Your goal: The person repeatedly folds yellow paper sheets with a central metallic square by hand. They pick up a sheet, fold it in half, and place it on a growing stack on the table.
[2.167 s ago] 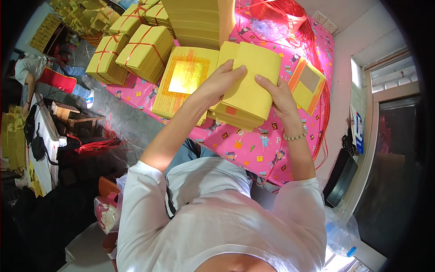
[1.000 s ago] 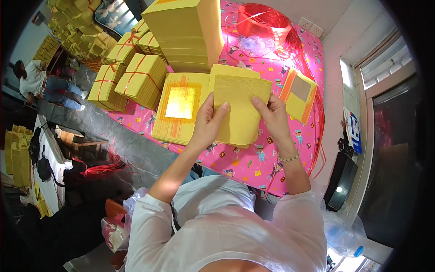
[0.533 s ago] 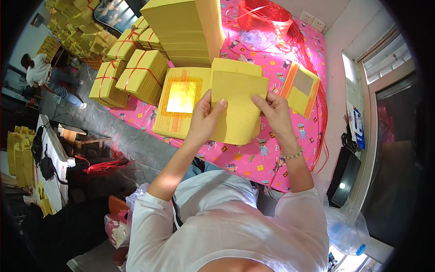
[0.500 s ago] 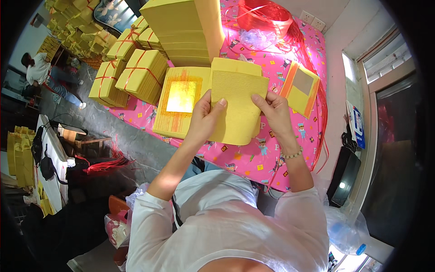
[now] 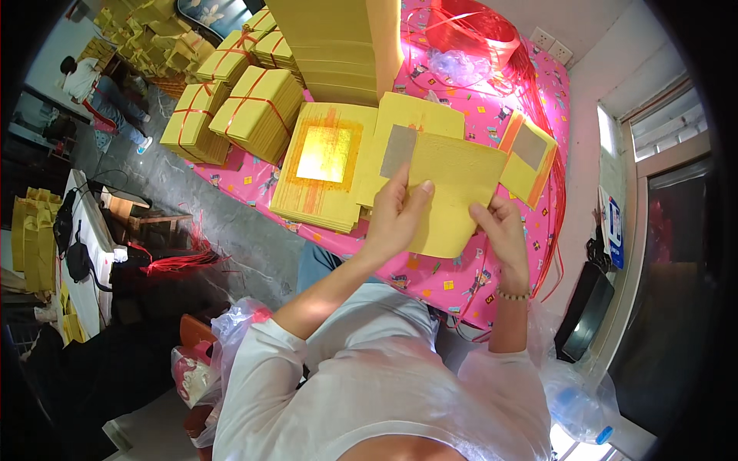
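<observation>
Fingers, paper now farther right

Tall stack blocks beyond hands; near tablecloth free

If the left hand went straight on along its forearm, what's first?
Yellow paper, which the left hand holds. Past that, probably the pink cloth, though depth is unclear.

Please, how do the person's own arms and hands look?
Plain white sleeves end near the elbows, leaving the forearms bare. The left hand and right hand wear no gloves. A beaded bracelet circles the right wrist; none shows on the left.
</observation>
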`<state>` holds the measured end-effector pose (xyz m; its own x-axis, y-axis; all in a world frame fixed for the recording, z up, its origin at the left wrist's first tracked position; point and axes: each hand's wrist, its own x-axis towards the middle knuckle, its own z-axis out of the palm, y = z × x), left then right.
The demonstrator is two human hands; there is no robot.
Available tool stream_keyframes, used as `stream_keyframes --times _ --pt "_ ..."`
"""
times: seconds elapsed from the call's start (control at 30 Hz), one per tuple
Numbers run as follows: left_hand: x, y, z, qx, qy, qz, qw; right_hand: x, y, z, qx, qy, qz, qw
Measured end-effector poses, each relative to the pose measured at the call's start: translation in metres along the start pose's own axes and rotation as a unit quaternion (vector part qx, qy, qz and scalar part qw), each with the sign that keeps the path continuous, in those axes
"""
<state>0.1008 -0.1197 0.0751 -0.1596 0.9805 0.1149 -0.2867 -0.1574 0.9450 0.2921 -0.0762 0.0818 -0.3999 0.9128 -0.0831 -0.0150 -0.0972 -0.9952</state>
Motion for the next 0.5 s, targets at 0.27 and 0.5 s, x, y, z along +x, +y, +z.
stream_keyframes --times 0.27,0.5 --pt "-0.007 -0.005 0.01 -0.007 -0.005 0.017 1.0 -0.024 0.002 0.0 0.01 0.033 0.012 0.999" --pt "-0.001 0.013 -0.006 -0.004 0.03 0.024 0.999 -0.024 0.011 0.014 0.013 0.014 0.034 0.999"
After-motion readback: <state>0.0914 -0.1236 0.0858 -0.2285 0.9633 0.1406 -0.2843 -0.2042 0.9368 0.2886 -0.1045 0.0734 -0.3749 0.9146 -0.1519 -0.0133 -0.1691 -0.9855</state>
